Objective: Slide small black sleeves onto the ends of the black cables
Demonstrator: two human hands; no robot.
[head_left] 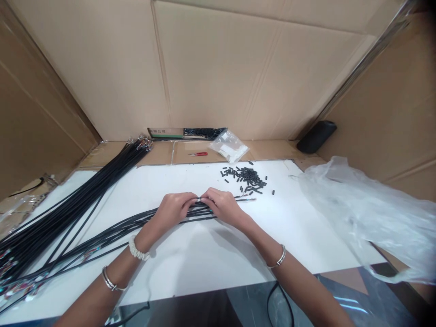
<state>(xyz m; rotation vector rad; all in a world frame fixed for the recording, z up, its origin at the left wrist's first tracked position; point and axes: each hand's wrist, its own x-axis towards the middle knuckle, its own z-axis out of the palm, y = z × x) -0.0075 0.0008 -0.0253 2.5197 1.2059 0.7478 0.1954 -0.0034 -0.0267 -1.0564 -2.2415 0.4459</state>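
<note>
My left hand [174, 208] and my right hand [224, 207] meet over the middle of the white table, fingertips almost touching. Both are closed in a pinch on one black cable [199, 199], with a small light spot showing between them. Under and beside my hands lie several more black cables [127, 223], running off to the lower left. Their thin wire ends [251, 199] stick out to the right of my right hand. Just beyond it is a loose pile of short black tube pieces [249, 176]. My fingers hide what is between the tips.
A thick bundle of black cables [91, 188] covers the left side of the white table [296, 240]. At the back lie red-handled snips [200, 154] and a clear bag [230, 146]. A black roll [316, 136] and plastic sheeting [368, 218] are on the right. Cardboard walls [218, 68] surround the table.
</note>
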